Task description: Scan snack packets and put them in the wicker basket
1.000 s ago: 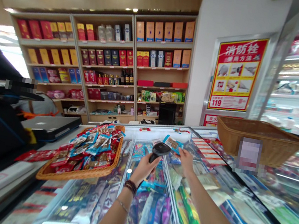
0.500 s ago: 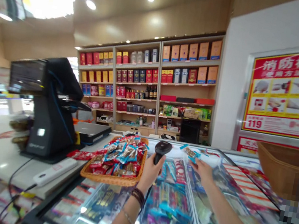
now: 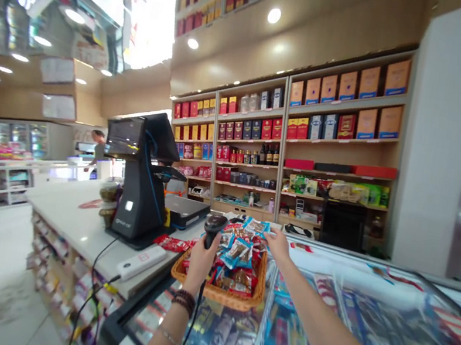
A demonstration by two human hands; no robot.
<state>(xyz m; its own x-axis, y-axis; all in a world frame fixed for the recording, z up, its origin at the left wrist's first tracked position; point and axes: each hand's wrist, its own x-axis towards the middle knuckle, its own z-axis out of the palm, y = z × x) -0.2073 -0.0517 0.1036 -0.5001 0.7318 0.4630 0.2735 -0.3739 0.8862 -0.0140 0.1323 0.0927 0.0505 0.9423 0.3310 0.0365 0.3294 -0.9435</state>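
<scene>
My left hand (image 3: 201,262) is wrapped round the handle of a black barcode scanner (image 3: 215,224), its head pointing up and away from me and its cord hanging down past the wrist. My right hand (image 3: 278,247) pinches the edge of a blue-and-clear snack packet (image 3: 255,226) over the far right side of a wicker basket (image 3: 218,295). Red and blue snack packets (image 3: 238,254) are heaped in that basket, which rests on the glass top of a chest freezer (image 3: 228,338). The scanner partly covers the heap's left side.
A black point-of-sale terminal (image 3: 144,181) stands on the white counter (image 3: 72,210) at left, with a white power strip (image 3: 141,262) near the edge. Behind it lies a flat black device (image 3: 185,212). Shelves of boxes (image 3: 341,126) line the back wall. A person (image 3: 97,146) is far left.
My view has swung left. My right hand has carried the snack packet from above the freezer glass leftward to the basket. My left hand keeps hold of the scanner, now in front of the basket.
</scene>
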